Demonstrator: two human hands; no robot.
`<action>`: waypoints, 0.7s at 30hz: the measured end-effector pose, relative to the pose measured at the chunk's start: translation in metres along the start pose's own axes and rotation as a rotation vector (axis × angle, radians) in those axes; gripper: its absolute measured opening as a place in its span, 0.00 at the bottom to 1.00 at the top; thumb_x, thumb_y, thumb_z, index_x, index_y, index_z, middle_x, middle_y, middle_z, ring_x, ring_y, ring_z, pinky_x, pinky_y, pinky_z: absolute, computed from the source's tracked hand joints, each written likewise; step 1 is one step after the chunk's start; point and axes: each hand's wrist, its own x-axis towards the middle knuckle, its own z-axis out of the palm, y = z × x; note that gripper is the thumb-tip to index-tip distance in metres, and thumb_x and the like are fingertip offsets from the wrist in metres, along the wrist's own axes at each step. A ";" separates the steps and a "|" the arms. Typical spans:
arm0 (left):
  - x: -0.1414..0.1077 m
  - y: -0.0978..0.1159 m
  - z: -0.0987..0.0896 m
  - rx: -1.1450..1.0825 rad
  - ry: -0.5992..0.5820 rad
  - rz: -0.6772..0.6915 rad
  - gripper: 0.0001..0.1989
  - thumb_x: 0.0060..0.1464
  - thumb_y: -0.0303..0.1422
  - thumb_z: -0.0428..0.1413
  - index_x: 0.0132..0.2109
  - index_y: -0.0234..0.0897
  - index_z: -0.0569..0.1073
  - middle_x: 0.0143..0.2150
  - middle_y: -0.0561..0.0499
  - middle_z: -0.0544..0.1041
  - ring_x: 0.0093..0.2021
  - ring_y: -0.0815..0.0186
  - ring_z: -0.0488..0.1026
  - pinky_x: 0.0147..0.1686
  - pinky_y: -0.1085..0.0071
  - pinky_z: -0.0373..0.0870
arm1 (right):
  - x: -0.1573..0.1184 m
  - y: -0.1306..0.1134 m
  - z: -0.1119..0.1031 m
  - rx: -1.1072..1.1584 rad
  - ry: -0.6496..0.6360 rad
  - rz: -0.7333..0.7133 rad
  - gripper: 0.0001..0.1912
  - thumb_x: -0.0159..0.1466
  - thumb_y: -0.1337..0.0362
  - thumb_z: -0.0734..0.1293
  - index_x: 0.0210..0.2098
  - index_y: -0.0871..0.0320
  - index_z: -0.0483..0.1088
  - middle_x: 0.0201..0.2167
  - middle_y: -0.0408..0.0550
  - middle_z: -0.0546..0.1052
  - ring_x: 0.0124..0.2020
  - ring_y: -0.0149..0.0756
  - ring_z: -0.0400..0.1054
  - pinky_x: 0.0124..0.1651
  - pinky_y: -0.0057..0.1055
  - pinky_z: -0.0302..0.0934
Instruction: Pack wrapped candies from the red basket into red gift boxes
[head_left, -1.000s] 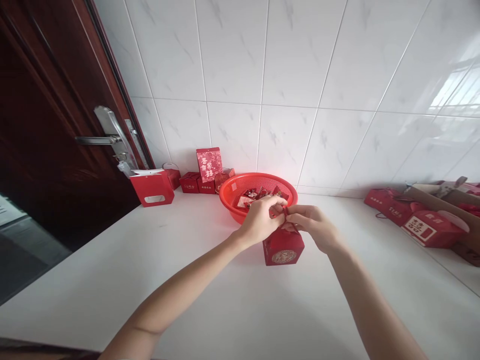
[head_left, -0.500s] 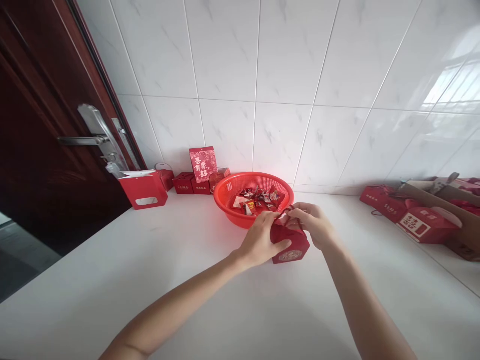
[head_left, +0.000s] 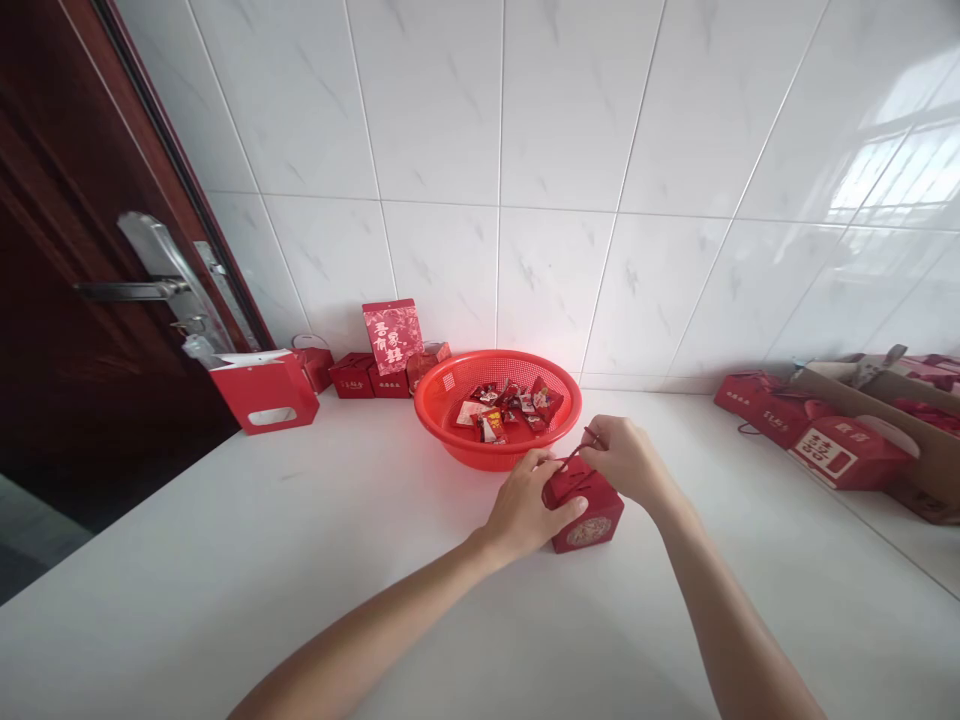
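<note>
The white, smooth-topped bench [head_left: 525,640] carries everything here, and it gives the work a flat, firm footing. On it, just beyond the hands, sits the round, bright red plastic basket [head_left: 424,412] with perforated walls; its near rim is close enough that the elbows and box are best kept on this side of it.

The small, dark red cardboard box with a pale round emblem on its front face [head_left: 589,531] stands on the bench in front of the basket, a little to the right. The left hand [head_left: 519,508] is braced over its left side, thumb along the upper front edge and fingers reaching across towards the back: they are grasping the box, and lightly is best, since thin card would probably dent under a hard squeeze.

The right hand [head_left: 626,460] is above the box's right rear, its fingertips pinched on the thin, dark red cord [head_left: 573,455] that rises from the top. The step in hand looks to be drawing this cord out. A slow, even, upward pull would suit it, with the left fingers pressing down near where the cord leaves the card, so the box neither lifts nor tips. Exactly how the cord passes through the top is too small to tell.
</note>
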 end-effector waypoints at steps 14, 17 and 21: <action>0.003 -0.003 0.004 -0.042 0.006 -0.045 0.22 0.51 0.47 0.62 0.47 0.39 0.74 0.52 0.44 0.75 0.53 0.51 0.74 0.54 0.53 0.71 | 0.010 -0.009 -0.012 -0.356 -0.089 -0.014 0.12 0.59 0.72 0.62 0.22 0.54 0.57 0.21 0.40 0.65 0.25 0.34 0.56 0.29 0.31 0.47; 0.002 -0.003 0.002 -0.051 -0.004 -0.039 0.23 0.52 0.48 0.62 0.49 0.39 0.74 0.53 0.43 0.75 0.54 0.52 0.73 0.55 0.54 0.71 | 0.009 -0.007 -0.013 -0.306 -0.104 -0.016 0.13 0.60 0.71 0.62 0.22 0.54 0.56 0.20 0.39 0.65 0.24 0.33 0.55 0.29 0.30 0.48; -0.001 -0.001 -0.004 -0.082 -0.022 -0.006 0.21 0.54 0.47 0.62 0.49 0.39 0.75 0.52 0.44 0.77 0.53 0.53 0.74 0.52 0.56 0.72 | 0.009 -0.004 -0.014 -0.264 -0.111 -0.038 0.15 0.59 0.70 0.63 0.21 0.54 0.54 0.19 0.39 0.64 0.23 0.31 0.52 0.28 0.30 0.47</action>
